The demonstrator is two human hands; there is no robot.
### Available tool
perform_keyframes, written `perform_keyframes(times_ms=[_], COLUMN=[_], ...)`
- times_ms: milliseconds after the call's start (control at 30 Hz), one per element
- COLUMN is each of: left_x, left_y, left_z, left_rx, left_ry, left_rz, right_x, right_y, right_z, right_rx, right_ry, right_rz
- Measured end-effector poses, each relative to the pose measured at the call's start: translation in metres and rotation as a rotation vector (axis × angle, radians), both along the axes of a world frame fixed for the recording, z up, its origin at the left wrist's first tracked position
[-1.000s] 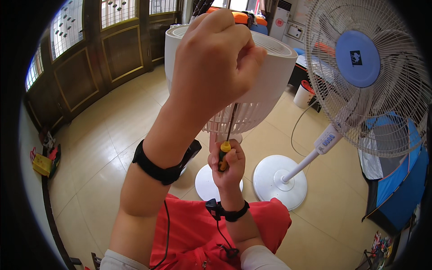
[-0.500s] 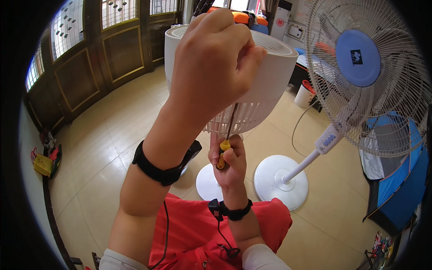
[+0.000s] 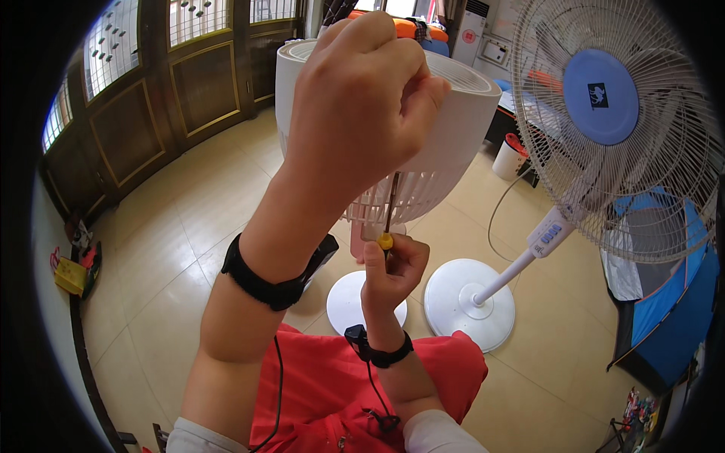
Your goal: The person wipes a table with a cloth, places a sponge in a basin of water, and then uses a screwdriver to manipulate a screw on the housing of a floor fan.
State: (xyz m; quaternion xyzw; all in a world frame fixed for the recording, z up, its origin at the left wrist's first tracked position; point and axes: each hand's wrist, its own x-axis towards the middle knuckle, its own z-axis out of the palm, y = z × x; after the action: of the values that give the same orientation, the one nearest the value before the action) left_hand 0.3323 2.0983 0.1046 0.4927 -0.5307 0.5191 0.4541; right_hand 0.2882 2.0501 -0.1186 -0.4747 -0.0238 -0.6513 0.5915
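Observation:
A white fan head [image 3: 461, 113] with a slotted rear stands before me, facing up. My left hand [image 3: 359, 98] is closed in a fist across its front and hides part of it. What those fingers grip, if anything, is hidden. Lower down, my right hand [image 3: 394, 273] pinches the handle of a screwdriver [image 3: 386, 241] between thumb and fingers. The handle is yellow and dark, and its long metal shaft points up at the fan's slots. Where the tip meets the fan is hidden behind my left hand.
A white round base [image 3: 349, 306] stands below the fan head. To the right is a standing fan [image 3: 601, 98] with a blue hub and its own round base [image 3: 461, 302]. A blue and grey folded tent [image 3: 672, 302] lies farther right. Dark panelled doors [image 3: 128, 128] line the left.
My right hand has changed its grip on the screwdriver, turning and shifting slightly right. The handle has moved a little right with it. My left hand and the fan head stay nearly still.

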Motion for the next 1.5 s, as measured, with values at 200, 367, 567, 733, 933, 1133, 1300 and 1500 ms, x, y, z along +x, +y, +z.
perform_keyframes(times_ms=[200,367,567,733,933,1133,1300,1500], left_x=[0.003,0.002,0.002,0.001,0.011,0.012,0.003,0.004], left_y=[0.002,0.002,0.002,0.001,-0.001,-0.001,-0.001,-0.003], left_z=[-0.001,0.000,0.000,-0.002,-0.003,-0.003,0.000,0.000], left_rx=[0.005,0.010,0.007,0.010,-0.039,-0.016,0.007,0.006], left_ry=[0.009,0.011,-0.010,0.031,-0.071,-0.033,0.001,-0.016], left_rz=[0.003,-0.004,0.014,-0.013,0.017,0.010,0.002,0.008], right_x=[-0.017,-0.017,0.000,0.024,0.024,0.008,0.004,0.009], right_y=[-0.020,-0.021,-0.029,-0.023,-0.035,-0.030,-0.006,0.003], right_z=[0.000,0.005,-0.019,-0.024,-0.018,-0.015,-0.006,-0.014], right_rx=[0.140,0.226,0.049,0.188,0.048,0.134,0.022,-0.130], right_ry=[0.004,0.049,-0.129,-0.338,-0.244,-0.111,0.092,0.177], right_rz=[0.725,0.899,1.458,1.785,1.794,1.194,0.330,-0.419])
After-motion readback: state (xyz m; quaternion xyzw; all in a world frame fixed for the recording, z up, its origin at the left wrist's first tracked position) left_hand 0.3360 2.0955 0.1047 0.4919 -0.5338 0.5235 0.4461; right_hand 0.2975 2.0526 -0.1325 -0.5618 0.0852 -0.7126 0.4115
